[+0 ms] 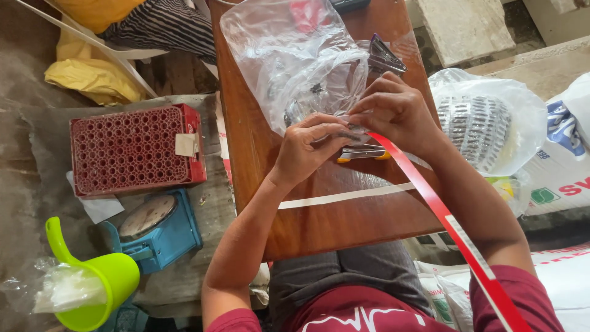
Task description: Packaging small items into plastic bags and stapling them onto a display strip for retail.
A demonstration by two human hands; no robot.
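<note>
Together, both hands' fingers (344, 126) pinch the red strip (430, 197) against the clear bag (295, 55).

A small packing workplace: a wooden table (319, 215), a blue weighing scale (153, 230), sacks (553, 178) and clear plastic bags (295, 55).

Clear plastic bag (295, 55) on table; white printed sacks (556, 178) at right.
</note>
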